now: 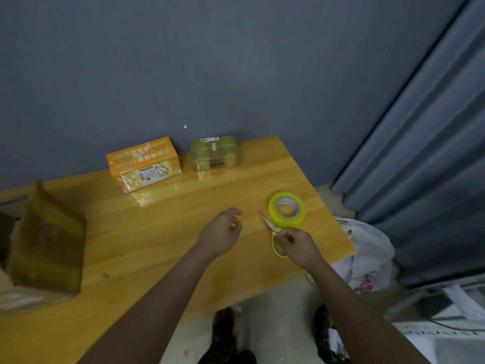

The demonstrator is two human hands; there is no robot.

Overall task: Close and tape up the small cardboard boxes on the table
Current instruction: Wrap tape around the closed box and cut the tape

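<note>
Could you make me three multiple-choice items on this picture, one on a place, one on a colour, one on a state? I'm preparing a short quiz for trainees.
1. Where does the tape roll lie?
A. Near the table's right edge, by the scissors
B. On top of the orange box
C. On the floor

2. What colour are the scissors' handles?
A. Red
B. Yellow
C. Black

3. What is the left hand doing?
A. Gripping the tape roll
B. Pressing on a box
C. Hovering over the table, holding nothing

Answers:
1 A: the roll sits on the wood beside the scissors' blades.
2 B: a yellow loop shows under the right hand, which is on the handles.
3 C: its fingers are loosely curled, with nothing in them.
</note>
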